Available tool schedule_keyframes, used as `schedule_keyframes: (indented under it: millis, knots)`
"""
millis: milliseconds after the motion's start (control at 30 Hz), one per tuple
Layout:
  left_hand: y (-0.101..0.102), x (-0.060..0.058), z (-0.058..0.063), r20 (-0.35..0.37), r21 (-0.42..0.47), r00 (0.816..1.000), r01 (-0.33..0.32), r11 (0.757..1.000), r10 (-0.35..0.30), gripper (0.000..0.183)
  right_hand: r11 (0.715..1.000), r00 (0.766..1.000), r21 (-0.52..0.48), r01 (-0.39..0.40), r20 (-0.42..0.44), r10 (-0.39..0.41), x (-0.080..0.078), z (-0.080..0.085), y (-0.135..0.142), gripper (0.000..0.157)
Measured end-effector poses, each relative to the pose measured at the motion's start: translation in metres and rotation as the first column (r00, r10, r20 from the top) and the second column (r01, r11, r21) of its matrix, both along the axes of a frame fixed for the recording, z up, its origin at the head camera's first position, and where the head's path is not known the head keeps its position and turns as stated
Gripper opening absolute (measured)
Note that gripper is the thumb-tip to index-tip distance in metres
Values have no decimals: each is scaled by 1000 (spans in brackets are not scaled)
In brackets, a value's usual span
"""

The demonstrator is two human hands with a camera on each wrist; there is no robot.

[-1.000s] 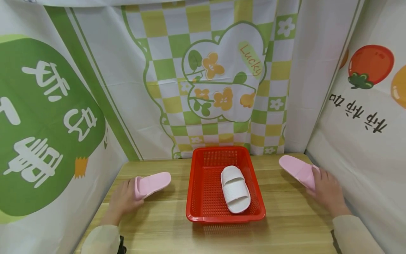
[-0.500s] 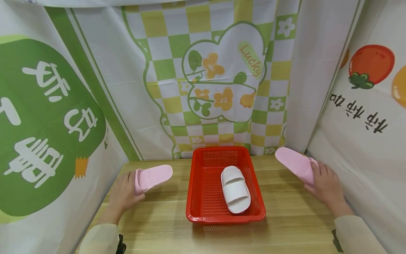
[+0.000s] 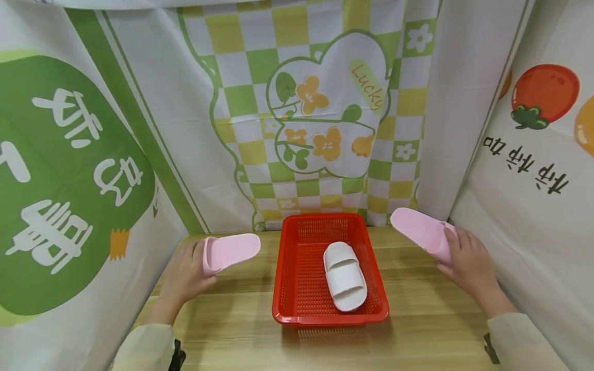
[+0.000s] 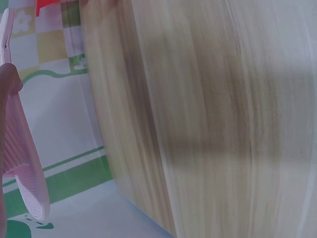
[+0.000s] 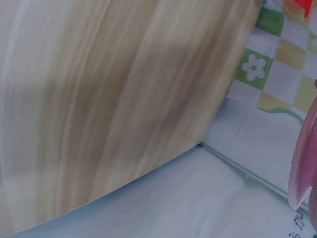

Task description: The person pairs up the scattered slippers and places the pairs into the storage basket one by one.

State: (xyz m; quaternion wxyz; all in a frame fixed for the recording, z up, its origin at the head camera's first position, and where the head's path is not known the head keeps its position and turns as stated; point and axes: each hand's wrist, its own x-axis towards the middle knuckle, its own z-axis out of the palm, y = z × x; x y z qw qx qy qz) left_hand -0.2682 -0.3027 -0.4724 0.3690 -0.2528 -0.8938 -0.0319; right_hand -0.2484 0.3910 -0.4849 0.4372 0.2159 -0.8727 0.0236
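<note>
Left hand (image 3: 186,270): grips one pink slipper (image 3: 235,250). Right hand (image 3: 469,264): grips another pink slipper (image 3: 419,228). Between them: red basket (image 3: 303,288), which holds one white slipper (image 3: 345,278).

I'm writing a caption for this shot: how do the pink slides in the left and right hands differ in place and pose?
In the head view, the left pink slide is left of the red basket, the right pink slide right of it. The left pink slide's free end points rightward, the right pink slide's leftward and more steeply upward. Both are held.
</note>
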Motion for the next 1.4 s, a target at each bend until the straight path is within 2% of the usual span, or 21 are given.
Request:
schedule_keyframes:
  millis: [167,367,567,833,1133,1400]
  knots:
    - [10,-2,7,-43,0,998,36,999,-36,92,999,999,0,-32,-28,32,-2,9,-10,81]
    - [22,-2,15,-65,-3,995,70,998,-71,91,999,999,2,-42,-3,42,0,20,-23,79]
    - [34,-3,22,-77,-42,993,89,995,-92,93,997,993,-7,-79,-87,78,1,29,-37,74]
    - [49,3,32,-60,-65,994,90,994,-94,95,992,982,1,-130,-139,129,1,39,-55,70]
    - [62,3,33,-69,-68,990,121,990,-126,97,987,982,35,-155,-103,158,6,50,-76,68]
    - [76,4,36,-72,-78,986,144,986,-150,95,981,973,61,-185,-127,191,11,58,-90,65]
